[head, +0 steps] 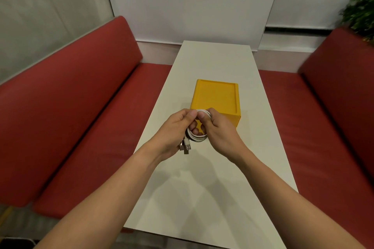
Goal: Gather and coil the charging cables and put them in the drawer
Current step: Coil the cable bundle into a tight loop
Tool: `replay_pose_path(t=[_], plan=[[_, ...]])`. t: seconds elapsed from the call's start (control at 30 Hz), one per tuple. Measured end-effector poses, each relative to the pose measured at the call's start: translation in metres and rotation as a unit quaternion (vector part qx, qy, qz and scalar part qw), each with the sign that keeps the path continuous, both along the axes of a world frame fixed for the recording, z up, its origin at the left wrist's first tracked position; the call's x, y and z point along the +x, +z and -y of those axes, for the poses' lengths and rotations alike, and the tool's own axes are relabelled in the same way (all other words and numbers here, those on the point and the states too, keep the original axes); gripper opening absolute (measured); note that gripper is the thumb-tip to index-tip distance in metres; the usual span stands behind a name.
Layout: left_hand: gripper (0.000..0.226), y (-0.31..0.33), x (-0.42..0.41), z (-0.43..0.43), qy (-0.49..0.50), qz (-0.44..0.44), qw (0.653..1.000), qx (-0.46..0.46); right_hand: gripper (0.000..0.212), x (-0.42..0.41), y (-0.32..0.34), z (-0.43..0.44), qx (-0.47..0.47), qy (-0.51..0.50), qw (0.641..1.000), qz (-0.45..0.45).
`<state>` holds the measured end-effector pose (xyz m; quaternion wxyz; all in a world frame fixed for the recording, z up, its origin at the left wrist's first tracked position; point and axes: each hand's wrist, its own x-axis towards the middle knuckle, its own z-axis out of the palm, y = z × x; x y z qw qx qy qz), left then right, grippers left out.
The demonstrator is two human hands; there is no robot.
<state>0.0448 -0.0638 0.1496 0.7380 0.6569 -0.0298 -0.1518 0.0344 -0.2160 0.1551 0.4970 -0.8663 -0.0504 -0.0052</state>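
Coiled white cable [197,137] gripped by left hand [174,133] and right hand [219,131] before yellow drawer box [215,97].

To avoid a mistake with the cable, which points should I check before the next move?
1. The white cable is wound in loops: ok.
2. The left hand and the right hand both grip the coil: ok.
3. The plugs are tucked in: not ok, they stick out below the left hand.
4. The drawer of the yellow box is open: cannot tell, the hands hide its front.
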Motion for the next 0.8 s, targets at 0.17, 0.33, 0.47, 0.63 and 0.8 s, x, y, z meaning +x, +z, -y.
replay_pose_path(t=[0.17,0.33,0.47,0.63,0.8], plan=[[0.027,0.003,0.003,0.005,0.034,0.013,0.999,0.018,0.038,0.001,-0.002,-0.006,0.021,-0.017,0.999,0.020],[0.023,0.014,0.002,-0.004,-0.006,-0.031,0.990,-0.137,0.026,0.001,0.001,0.008,0.185,0.081,0.978,-0.048],[0.019,0.026,0.002,-0.006,-0.026,-0.059,0.985,-0.161,0.020,-0.008,0.006,0.014,0.436,0.150,0.870,-0.174],[0.022,0.033,-0.002,-0.012,-0.066,0.007,0.998,-0.003,0.022,-0.009,0.009,0.011,0.277,0.079,0.953,-0.090],[0.027,0.037,-0.007,-0.012,-0.073,0.041,0.994,0.062,0.024,-0.014,0.004,0.009,0.127,0.039,0.991,0.030]])
